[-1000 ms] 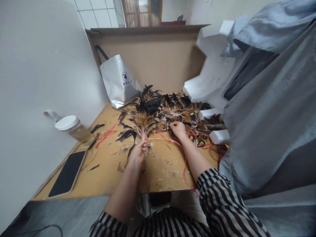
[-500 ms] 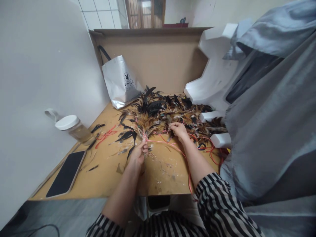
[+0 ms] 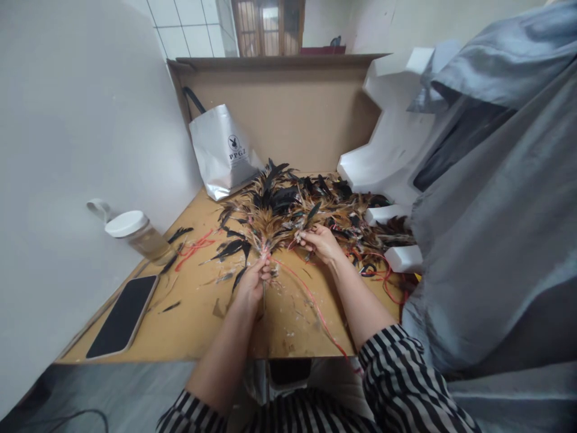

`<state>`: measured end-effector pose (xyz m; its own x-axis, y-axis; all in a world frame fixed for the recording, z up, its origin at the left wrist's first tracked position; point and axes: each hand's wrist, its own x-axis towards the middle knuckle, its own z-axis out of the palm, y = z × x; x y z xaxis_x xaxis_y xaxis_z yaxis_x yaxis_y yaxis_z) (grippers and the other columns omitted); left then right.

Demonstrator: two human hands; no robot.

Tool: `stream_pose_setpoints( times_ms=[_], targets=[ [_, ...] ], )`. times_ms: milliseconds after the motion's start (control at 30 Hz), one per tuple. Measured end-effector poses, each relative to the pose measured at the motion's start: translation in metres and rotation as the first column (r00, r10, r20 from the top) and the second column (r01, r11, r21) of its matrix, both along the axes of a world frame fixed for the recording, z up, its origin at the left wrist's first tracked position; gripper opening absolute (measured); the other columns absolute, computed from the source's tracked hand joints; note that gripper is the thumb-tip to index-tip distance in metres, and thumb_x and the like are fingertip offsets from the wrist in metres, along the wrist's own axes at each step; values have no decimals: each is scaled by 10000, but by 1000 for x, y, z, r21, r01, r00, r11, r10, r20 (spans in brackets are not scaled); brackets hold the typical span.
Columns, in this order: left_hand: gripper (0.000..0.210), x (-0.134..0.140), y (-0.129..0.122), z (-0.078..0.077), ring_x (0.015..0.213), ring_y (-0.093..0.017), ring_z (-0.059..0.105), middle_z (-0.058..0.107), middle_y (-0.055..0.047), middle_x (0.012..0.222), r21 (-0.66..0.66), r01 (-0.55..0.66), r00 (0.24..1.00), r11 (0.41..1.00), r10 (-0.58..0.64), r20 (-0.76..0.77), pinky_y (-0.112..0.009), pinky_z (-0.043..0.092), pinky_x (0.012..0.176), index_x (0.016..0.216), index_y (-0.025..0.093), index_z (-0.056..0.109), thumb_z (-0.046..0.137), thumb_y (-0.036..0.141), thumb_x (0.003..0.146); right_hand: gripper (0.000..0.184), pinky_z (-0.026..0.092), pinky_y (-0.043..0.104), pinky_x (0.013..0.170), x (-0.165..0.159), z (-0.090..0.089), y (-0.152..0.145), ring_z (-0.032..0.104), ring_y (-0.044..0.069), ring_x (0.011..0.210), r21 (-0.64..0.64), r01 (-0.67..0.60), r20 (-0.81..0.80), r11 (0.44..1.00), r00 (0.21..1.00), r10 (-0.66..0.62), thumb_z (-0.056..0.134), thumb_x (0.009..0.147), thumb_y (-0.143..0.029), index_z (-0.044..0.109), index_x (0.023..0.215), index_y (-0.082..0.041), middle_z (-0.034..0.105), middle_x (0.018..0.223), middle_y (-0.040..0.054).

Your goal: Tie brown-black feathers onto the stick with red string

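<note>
My left hand (image 3: pixel 256 278) is closed round the stick of a brown and black feather duster (image 3: pixel 267 225), whose feathers fan out away from me. Red string (image 3: pixel 311 296) runs from the binding by that hand down over the table's front edge. To the right, my right hand (image 3: pixel 319 242) pinches a feather (image 3: pixel 311 215) by its pale base, its dark tip pointing up and away. A pile of loose brown and black feathers (image 3: pixel 349 210) lies behind the right hand.
A silver bag (image 3: pixel 220 150) leans at the back left. A jar with a white lid (image 3: pixel 139 234) and a phone (image 3: pixel 122 316) stand and lie at left. White foam (image 3: pixel 387 132) and grey cloth (image 3: pixel 491 240) border the right. Scissors (image 3: pixel 368 269) lie near red string.
My right hand has drawn slightly left, out of the pile, and a dark feather now stands up from its fingers. The red string hangs lower. My left hand stays in place.
</note>
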<state>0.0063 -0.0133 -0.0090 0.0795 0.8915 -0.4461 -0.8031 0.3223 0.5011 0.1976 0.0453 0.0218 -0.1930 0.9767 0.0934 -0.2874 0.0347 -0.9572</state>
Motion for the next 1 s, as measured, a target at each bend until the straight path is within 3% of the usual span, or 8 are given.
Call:
stream_pose_setpoints(
  times_ms=[267, 533, 867, 1000],
  targets=[
    [122, 1, -1, 3, 386, 7, 383, 474, 25, 588, -4, -17, 1000, 1000, 16, -6, -64, 225, 292, 795, 94, 538, 446, 73, 872, 338, 327, 203, 418, -15, 5, -8, 410, 66, 415, 90, 114, 105, 989, 987, -123, 756, 549, -395, 503, 630, -186, 530, 493, -43],
    [52, 1, 0, -1, 388, 10, 387, 474, 34, 593, 34, -14, 1000, 999, 15, -16, -62, 221, 295, 818, 98, 544, 542, 47, 809, 328, 341, 200, 410, -17, -2, -4, 424, 67, 409, 79, 137, 77, 987, 987, -143, 760, 550, -386, 513, 619, -181, 542, 487, -38],
    [108, 2, 0, -8, 413, 9, 378, 496, 24, 599, 104, -29, 990, 994, 43, -136, -69, 227, 326, 773, 100, 595, 680, 99, 706, 377, 425, 182, 450, -31, -1, -14, 587, 105, 525, -115, -29, -61, 993, 998, 22, 811, 496, -367, 535, 647, -159, 650, 600, 18],
    [192, 4, 0, -13, 430, 2, 389, 524, 12, 604, 168, -64, 968, 984, 102, -230, -88, 235, 342, 725, 96, 620, 757, 180, 619, 345, 381, 176, 420, -43, 0, -24, 542, 86, 478, -116, -89, -58, 989, 995, 83, 798, 523, -382, 560, 633, -158, 616, 559, -9]
  ],
)
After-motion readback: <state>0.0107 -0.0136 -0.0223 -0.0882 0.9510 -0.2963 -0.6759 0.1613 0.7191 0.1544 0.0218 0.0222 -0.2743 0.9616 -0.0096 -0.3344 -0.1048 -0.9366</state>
